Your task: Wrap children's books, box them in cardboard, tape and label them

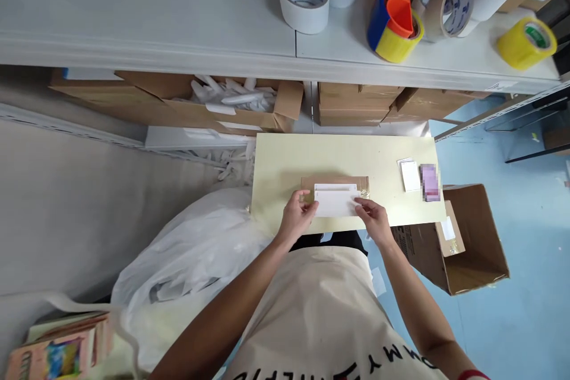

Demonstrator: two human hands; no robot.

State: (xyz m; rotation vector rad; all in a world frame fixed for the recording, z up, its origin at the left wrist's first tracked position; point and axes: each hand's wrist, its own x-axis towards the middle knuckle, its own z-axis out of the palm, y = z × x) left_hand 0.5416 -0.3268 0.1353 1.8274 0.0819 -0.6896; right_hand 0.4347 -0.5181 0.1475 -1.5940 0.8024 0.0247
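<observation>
White piece: a flat, white, rectangular piece of paper or card, which I cannot tell; it lies over a flat brown cardboard box, leaving the box's upper edge and both upper corners showing.
Left hand: the grip is at the white piece's left edge, thumb against it, index finger reaching over the box's left end; whether it pinches, I cannot tell.
Right hand: the grip pinches the white piece's right edge between thumb and fingers.
Brown box: flat on a pale yellow rectangular bench, near its front edge, shiny clear tape at its right end.
Bench's right end: a small stack of white rectangular cards, just beside a purple, pixelated rectangular item.
Floor at right: a large open brown cardboard carton with a smaller taped box inside.
Grey shelf: white tape rolls and a red-and-blue tape dispenser with yellow tape.
Left of the bench: a bulky translucent white plastic bag.
</observation>
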